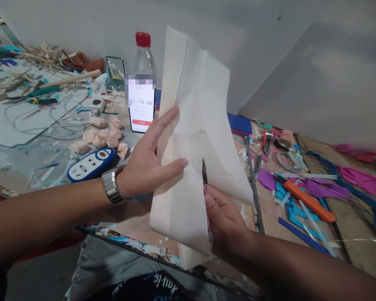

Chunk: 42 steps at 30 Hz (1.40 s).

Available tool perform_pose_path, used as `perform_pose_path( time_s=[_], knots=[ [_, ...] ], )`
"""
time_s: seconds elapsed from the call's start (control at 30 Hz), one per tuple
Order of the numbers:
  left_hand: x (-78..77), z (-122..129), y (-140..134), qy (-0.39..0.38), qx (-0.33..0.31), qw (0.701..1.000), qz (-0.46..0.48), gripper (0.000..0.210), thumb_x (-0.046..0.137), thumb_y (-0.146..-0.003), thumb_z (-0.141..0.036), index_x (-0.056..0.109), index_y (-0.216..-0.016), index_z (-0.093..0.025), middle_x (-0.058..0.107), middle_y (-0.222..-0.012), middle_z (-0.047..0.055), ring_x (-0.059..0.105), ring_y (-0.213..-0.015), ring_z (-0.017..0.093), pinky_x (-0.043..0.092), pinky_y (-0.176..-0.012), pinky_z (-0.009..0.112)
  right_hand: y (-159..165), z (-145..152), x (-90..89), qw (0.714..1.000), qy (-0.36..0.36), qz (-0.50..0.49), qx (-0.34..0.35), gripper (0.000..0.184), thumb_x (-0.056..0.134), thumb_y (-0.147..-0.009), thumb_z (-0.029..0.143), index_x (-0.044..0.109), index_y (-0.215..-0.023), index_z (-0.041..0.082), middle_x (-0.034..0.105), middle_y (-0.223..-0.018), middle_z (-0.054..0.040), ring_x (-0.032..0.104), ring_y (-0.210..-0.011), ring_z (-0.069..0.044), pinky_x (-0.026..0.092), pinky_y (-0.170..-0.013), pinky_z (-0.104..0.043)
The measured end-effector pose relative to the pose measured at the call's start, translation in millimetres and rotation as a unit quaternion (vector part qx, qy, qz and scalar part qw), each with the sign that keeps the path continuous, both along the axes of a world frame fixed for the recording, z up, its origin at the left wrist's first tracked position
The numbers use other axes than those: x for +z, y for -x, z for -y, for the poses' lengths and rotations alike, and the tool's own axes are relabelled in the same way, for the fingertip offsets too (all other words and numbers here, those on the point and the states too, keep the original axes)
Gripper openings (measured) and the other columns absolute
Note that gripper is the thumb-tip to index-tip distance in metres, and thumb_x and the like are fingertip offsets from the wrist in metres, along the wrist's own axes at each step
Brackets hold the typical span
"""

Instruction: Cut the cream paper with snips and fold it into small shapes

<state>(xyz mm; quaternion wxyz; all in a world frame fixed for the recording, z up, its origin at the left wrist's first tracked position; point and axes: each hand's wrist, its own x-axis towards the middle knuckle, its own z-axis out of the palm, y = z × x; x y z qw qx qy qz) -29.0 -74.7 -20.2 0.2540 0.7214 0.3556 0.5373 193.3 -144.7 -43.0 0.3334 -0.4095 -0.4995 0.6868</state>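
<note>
Having a blue-and-white power strip (90, 165), crumpled peach pieces (103, 137), a phone (141, 108) and a red-capped bottle (144, 60) at left on the worktop (128, 228). With the left hand (147, 167), holds up a folded cream sheet (191, 125) in mid-scene, spreading thumb and one finger over its near face. With the right hand (227, 219), grips a pink-handled, dark-bladed tool (204, 169) at the sheet's fold. Farther right, has an orange cutter (310, 198).

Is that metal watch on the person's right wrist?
No, the watch is strapped just behind the left hand, whose thumb lies on the pale sheet.
</note>
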Motion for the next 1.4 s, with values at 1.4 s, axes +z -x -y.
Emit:
perform_pose_path(
  time_s=[1.4],
  knots=[
    [-0.6, 2.9, -0.7, 0.004, -0.011, 1.000, 0.001, 0.083, 0.079, -0.082, -0.046, 0.040, -0.155, -0.036, 0.035, -0.166, 0.001, 0.027, -0.155, 0.036, 0.021, -0.131, 0.056, 1.0, 1.0, 0.2, 1.000, 0.009, -0.008, 0.002, 0.043, 0.060, -0.094, 0.062, 0.058, -0.083, 0.020, 0.055, -0.068, -0.0002, 0.048, -0.062, -0.014, 0.041, -0.056, -0.026]
  ],
)
